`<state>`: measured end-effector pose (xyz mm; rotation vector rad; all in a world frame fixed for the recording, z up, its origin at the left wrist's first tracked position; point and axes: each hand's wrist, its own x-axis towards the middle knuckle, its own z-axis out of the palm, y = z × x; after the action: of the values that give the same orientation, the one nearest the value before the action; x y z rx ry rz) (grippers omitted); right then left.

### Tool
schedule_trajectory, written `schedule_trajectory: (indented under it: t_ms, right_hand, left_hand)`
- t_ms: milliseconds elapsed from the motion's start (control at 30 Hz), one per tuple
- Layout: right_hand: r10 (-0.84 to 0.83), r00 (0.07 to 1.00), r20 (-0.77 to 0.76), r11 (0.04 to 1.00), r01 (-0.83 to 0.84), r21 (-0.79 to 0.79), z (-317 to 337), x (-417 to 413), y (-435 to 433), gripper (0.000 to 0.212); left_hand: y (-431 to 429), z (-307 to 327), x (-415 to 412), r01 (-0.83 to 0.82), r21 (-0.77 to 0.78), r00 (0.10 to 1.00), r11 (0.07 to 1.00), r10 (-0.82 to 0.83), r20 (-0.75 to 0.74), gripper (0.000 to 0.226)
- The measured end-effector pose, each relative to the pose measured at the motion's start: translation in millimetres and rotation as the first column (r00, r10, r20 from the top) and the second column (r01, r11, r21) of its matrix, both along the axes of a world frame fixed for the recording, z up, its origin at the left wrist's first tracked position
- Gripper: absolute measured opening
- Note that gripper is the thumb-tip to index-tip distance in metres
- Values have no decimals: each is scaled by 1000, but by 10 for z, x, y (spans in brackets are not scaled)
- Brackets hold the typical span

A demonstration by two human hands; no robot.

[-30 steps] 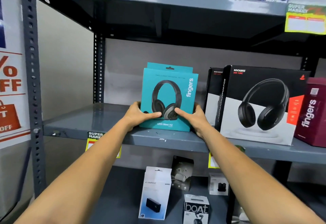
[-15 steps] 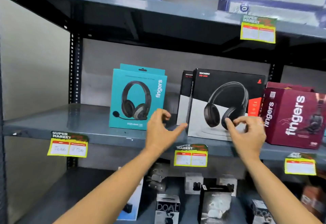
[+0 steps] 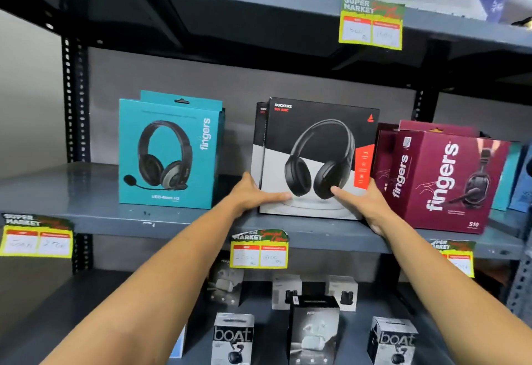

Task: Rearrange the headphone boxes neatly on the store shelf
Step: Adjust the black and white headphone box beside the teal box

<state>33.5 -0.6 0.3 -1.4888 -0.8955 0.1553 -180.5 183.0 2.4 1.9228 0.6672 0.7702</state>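
A black-and-white headphone box [image 3: 319, 134] stands upright in the middle of the grey shelf [image 3: 86, 212], with a second like box just behind it. My left hand [image 3: 253, 195] grips its lower left edge, thumb on the front. My right hand [image 3: 365, 200] grips its lower right corner, thumb across the front. A teal headphone box [image 3: 169, 151] stands alone to the left, apart from my hands. Maroon headphone boxes [image 3: 443, 180] stand at an angle on the right, close against the black box.
Yellow price tags [image 3: 259, 252] hang from the shelf's front edge. The lower shelf holds several small earbud boxes [image 3: 233, 338]. The upper shelf [image 3: 259, 2] overhangs with blue boxes on top. More teal and blue boxes [image 3: 509, 180] sit at the far right.
My hands let go of the teal box, moved right and closed on the black-and-white box. The view shifted right with them.
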Motion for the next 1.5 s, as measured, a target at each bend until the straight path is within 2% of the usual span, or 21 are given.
schedule_trajectory:
  t_ms: [67,100,200,233,333,433,567,733,867,1033,1333,1500]
  right_hand:
    - [14,1000,-1,1000,-14,8,-23,89,55,111]
    - [43,999,-17,999,-43,16,-23,92,69,104]
    - [176,980,-89,984,-173,43,4,118,123,51]
    - [198,975,-98,980,-195,41,12,109,136,39]
    - [207,973,-98,978,-208,-7,3,125,138,28]
    - [178,982,-56,983,-180,-35,2,92,135,31]
    - [157,988,12,987,-156,-27,-21,62,83,26]
    - [170,983,67,985,-167,-50,-43,79,13,35]
    - [207,976,74,976,-200,-86,-67,99,19,42]
    - [255,965,63,962,-246,-122,-51,132,29,56]
    - [238,970,49,962,-229,-147,-82,202,68,67]
    - [232,971,58,963,-221,-155,-62,160,44,63]
  left_hand:
    - [24,-1,40,-4,-6,1000,1000,4,-19,116]
    - [30,-7,54,-9,0,1000,1000,9,-26,117]
    - [33,-22,69,-23,35,999,999,23,-23,117]
    - [39,-29,65,-29,48,999,998,30,-19,117]
    - [25,-35,70,-35,68,999,997,36,-1,118]
    - [6,-26,53,-64,103,998,993,64,2,107]
    - [-88,-13,36,-155,193,988,969,149,41,64]
    - [-199,11,34,-200,290,978,936,209,-1,56]
    - [-212,12,32,-206,334,974,920,224,-19,54]
    - [-177,24,25,-175,389,979,905,200,-26,65]
    - [-178,6,-12,-174,427,979,888,203,-23,66]
    - [-153,-5,14,-162,410,980,898,195,-39,72]
